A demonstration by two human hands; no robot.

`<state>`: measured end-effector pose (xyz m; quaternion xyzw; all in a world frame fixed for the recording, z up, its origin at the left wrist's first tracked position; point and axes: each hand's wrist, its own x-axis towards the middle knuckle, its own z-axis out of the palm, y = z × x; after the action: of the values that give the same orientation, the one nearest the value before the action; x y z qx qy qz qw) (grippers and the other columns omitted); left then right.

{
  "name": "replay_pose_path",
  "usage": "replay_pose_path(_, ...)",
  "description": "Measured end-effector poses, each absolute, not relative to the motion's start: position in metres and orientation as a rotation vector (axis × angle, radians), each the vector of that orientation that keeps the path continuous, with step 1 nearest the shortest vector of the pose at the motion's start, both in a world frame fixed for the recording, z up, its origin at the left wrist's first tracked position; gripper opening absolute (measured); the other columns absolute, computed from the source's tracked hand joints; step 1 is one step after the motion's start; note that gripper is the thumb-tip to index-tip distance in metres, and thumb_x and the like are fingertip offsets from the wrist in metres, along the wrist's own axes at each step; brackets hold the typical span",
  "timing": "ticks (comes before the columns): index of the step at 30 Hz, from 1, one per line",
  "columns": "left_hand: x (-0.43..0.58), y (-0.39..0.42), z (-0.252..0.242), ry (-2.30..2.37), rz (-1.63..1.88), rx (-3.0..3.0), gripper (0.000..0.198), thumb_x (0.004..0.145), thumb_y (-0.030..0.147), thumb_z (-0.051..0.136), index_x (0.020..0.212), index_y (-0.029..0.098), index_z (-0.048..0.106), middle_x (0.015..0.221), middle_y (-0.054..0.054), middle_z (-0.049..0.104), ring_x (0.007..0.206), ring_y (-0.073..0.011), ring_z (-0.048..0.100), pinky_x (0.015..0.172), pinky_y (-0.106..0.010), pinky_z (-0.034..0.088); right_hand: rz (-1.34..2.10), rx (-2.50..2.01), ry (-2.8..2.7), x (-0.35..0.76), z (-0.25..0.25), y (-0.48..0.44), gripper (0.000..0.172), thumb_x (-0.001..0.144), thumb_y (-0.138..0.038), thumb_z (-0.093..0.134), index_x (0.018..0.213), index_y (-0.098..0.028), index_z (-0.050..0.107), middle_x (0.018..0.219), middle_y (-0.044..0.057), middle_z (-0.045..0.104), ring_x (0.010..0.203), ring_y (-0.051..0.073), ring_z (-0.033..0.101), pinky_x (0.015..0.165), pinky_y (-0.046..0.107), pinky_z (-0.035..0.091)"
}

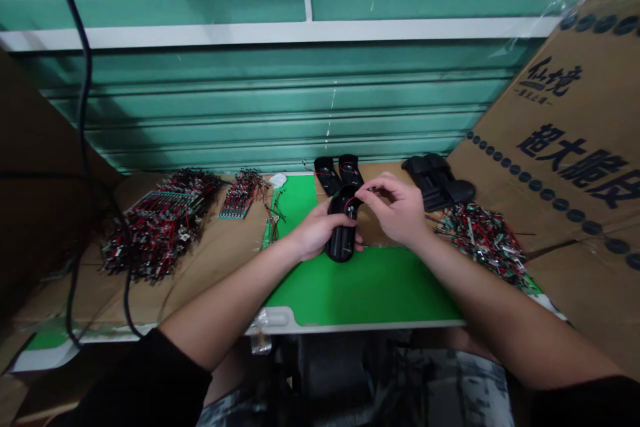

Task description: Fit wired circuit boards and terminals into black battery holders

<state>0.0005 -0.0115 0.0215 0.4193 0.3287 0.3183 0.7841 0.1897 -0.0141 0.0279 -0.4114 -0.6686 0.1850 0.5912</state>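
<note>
My left hand (317, 230) is wrapped round a black plastic housing (341, 240) and holds it just above the green mat (370, 287). My right hand (397, 207) hovers over the housing's top end, fingers pinched on a thin red wire (351, 201) that runs into it. Two more black housings (339, 172) lie behind, at the far edge of the mat.
A big heap of red-and-black wired circuit boards (160, 223) and a smaller bundle (243, 195) lie at the left. Another pile of wired parts (480, 237) sits at the right, behind it stacked black housings (437, 180). A cardboard box (565, 147) leans at the right; a black cable (83, 147) hangs at the left.
</note>
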Motion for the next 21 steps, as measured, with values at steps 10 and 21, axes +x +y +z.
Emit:
replay_pose_path(10, 0.002, -0.014, 0.02, 0.657, 0.615, 0.892, 0.044, 0.077, 0.026, 0.076, 0.113, 0.019, 0.054, 0.076, -0.004, 0.072, 0.064, -0.0286, 0.076, 0.065, -0.047, 0.066, 0.203, -0.884, -1.647, 0.187, 0.019, -0.011, 0.005, 0.095, -0.025, 0.081, 0.09, -0.025, 0.082, 0.082, 0.002, 0.072, 0.081, 0.023, 0.065, 0.078, 0.041, 0.054)
replay_pose_path(21, -0.003, -0.006, 0.019, 0.726, 0.607, 0.887, 0.041, 0.092, 0.048, 0.053, 0.097, 0.01, 0.07, 0.071, -0.016, 0.074, 0.063, -0.0287, 0.075, 0.063, -0.039, 0.063, -0.003, -0.864, -1.934, 0.199, 0.019, -0.004, 0.02, 0.104, -0.03, 0.067, 0.099, -0.023, 0.085, 0.091, 0.008, 0.067, 0.083, 0.022, 0.063, 0.074, 0.04, 0.053)
